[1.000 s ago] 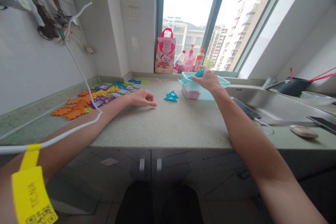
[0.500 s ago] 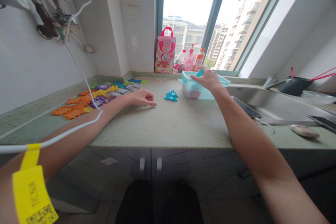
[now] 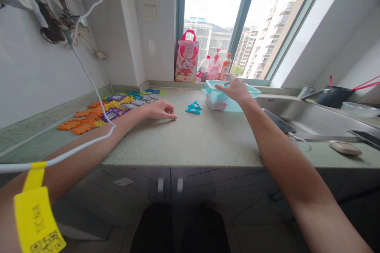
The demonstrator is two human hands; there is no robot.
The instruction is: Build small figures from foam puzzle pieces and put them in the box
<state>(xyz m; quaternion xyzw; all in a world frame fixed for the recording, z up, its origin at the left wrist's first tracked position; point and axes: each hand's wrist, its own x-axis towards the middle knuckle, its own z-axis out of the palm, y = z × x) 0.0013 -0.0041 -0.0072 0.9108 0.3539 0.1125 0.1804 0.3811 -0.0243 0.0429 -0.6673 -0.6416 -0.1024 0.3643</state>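
Note:
My right hand (image 3: 236, 88) hovers over the near rim of a translucent light-blue plastic box (image 3: 230, 104), thumb and fingers apart, with nothing seen between them. The box's inside is mostly hidden. Left of the box, a blue notched plastic building piece (image 3: 193, 108) lies on the counter (image 3: 190, 142). My left hand (image 3: 162, 110) rests on the counter to the left of that piece, its fingers curled in and no object showing in them. Behind my left forearm spread several flat notched pieces in orange (image 3: 84, 125), purple (image 3: 112, 114), yellow, grey, blue and green.
A white cable (image 3: 92, 79) crosses over my left forearm, with a yellow tag (image 3: 38, 219) on it. Right of the box are a phone (image 3: 277, 120), a steel sink (image 3: 308, 120) and a soap-like oval object (image 3: 344, 148). A pink bag (image 3: 187, 63) and bottles (image 3: 214, 67) line the window.
The blue piece that showed at my right fingertips is no longer there; the fingers have parted over the box. My left hand has stayed in place.

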